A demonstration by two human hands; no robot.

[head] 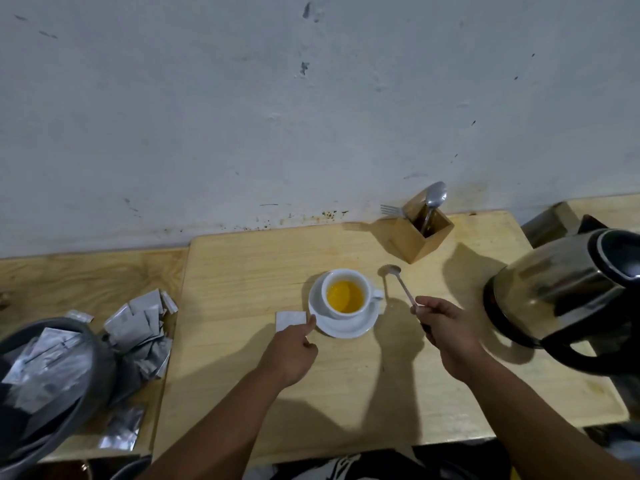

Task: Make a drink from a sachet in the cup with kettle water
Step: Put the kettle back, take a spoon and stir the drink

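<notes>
The cup (346, 293) is sitting on a white saucer (343, 322) near the middle of the wooden surface (242, 271), already holding orange-yellow liquid, so the stirring step looks to be the one in hand. The right hand (446, 332) is pinching the handle end of a teaspoon (398, 282), its grip closed on it, with the bowl hanging just right of the cup, outside the rim. The left hand (292, 351) is loosely curled, holding nothing, its forefinger touching the saucer's left edge.

To stir well, the spoon bowl probably needs lifting over the rim and lowering into the liquid, with gentle circles kept off the cup wall, while the left finger is steadying the saucer against sliding.

A flattened sachet (291, 320) is lying just beside the saucer on the left. The kettle (568, 292) is standing well apart at the right, near the stirring elbow. A wooden cutlery holder (420, 237) is standing behind the cup, and a heap of silver sachets (145, 327) is spilling beside a grey bin (52, 372) at the left.
</notes>
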